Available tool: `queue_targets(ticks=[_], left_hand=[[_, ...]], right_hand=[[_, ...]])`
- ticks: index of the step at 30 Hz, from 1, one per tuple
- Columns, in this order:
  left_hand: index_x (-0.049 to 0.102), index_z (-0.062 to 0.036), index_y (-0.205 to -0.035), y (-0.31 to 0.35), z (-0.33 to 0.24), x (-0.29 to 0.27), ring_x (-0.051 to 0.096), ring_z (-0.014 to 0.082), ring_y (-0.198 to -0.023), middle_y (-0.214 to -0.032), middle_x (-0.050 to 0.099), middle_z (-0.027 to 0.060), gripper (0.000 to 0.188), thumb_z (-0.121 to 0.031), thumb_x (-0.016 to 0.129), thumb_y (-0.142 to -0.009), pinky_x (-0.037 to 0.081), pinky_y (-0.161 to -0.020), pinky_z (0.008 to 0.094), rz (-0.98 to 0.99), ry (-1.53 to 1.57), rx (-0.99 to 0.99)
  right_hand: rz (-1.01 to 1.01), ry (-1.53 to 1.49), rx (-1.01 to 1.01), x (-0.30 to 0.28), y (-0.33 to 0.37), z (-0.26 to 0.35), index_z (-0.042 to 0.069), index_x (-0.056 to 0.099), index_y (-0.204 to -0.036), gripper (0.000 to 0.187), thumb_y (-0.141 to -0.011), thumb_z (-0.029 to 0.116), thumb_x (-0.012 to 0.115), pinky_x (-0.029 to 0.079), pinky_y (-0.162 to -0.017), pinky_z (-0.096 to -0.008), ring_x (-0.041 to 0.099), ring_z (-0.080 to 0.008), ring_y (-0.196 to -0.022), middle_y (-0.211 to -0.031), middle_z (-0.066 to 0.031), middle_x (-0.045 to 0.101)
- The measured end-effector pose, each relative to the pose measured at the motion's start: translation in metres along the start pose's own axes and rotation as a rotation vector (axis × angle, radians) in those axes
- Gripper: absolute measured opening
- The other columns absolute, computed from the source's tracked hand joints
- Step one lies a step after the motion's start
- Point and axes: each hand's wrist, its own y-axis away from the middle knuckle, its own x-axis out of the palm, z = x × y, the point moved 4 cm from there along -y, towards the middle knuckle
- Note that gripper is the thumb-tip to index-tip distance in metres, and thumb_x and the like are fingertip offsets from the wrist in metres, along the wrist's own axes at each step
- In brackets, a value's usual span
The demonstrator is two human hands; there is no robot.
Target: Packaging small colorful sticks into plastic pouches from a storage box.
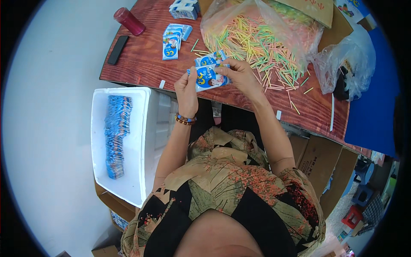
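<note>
A: In the head view, where are the packets, and how do the hands stand?

B: Blue-and-white packets (207, 80) are held over the near edge of the wooden table (147, 64). The left hand (186, 90) pinches their left side; the right hand (243, 79) pinches the right side, its thumb lying on top.

A: What could go wrong, in your opinion?

B: The wrappers look slippery. If one pinch is too loose, a packet may slide out and drop below the table. Also, the right forearm could brush the loose coloured sticks (274, 64) and push some off.

A: And what is difficult to see?

B: The fingers behind the packets are hidden, so I cannot tell how firmly they press. The large clear bag (212, 26) is cut off at the far side. In the white foam box (136, 171), the packed row (115, 137) is too tight for counting.
</note>
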Motion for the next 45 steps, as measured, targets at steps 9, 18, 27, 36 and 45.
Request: queue_targets(ticks=[9,18,27,36,45], left_hand=[[0.067,0.0011,-0.093,-0.001,0.005,0.012,0.059,0.004,-0.074,-0.085,0.067,0.0013,0.014,-0.011,0.061,-0.091,0.048,-0.067,0.0203,-0.009,0.051,-0.07],[0.068,0.0025,-0.094,-0.013,0.022,-0.008,0.059,0.0048,-0.073,-0.086,0.067,0.0021,0.012,-0.006,0.066,-0.086,0.048,-0.067,0.0207,-0.139,-0.022,-0.082],[0.067,0.0033,-0.096,-0.019,0.023,-0.006,0.06,0.0053,-0.077,-0.09,0.068,0.0037,0.014,-0.008,0.063,-0.089,0.048,-0.069,0.0209,-0.122,0.076,-0.135],[0.065,0.0023,-0.1,-0.019,0.024,-0.003,0.061,0.006,-0.08,-0.092,0.067,0.0038,0.014,-0.006,0.062,-0.089,0.049,-0.071,0.0213,-0.159,0.213,-0.15],[0.066,0.0017,-0.095,-0.018,0.021,-0.01,0.058,0.004,-0.075,-0.088,0.067,0.0027,0.011,-0.007,0.063,-0.089,0.046,-0.067,0.0198,-0.177,0.123,-0.086]], right_hand=[[-0.083,-0.161,0.11,-0.005,0.0,-0.012,-0.001,0.067,-0.095,0.016,-0.085,0.012,0.067,0.047,-0.066,-0.0209,0.058,-0.0038,-0.074,-0.083,-0.0003,0.066],[-0.068,0.078,0.093,-0.009,-0.012,-0.026,0.001,0.068,-0.089,0.013,-0.083,0.013,0.07,0.036,-0.056,-0.0184,0.047,0.0003,-0.066,-0.074,0.0055,0.061],[-0.029,0.047,0.091,-0.011,-0.018,-0.015,0.002,0.067,-0.085,0.013,-0.084,0.015,0.07,0.035,-0.053,-0.0191,0.048,-0.0005,-0.065,-0.072,0.0051,0.059],[-0.053,-0.014,0.042,-0.01,-0.022,-0.023,0.0,0.065,-0.092,0.011,-0.086,0.009,0.066,0.047,-0.067,-0.0212,0.057,-0.0044,-0.076,-0.084,-0.0005,0.065],[-0.151,0.013,0.091,0.0,-0.015,-0.016,0.003,0.061,-0.07,0.017,-0.082,0.01,0.071,0.036,-0.057,-0.0195,0.045,-0.0015,-0.065,-0.07,0.0048,0.059]])
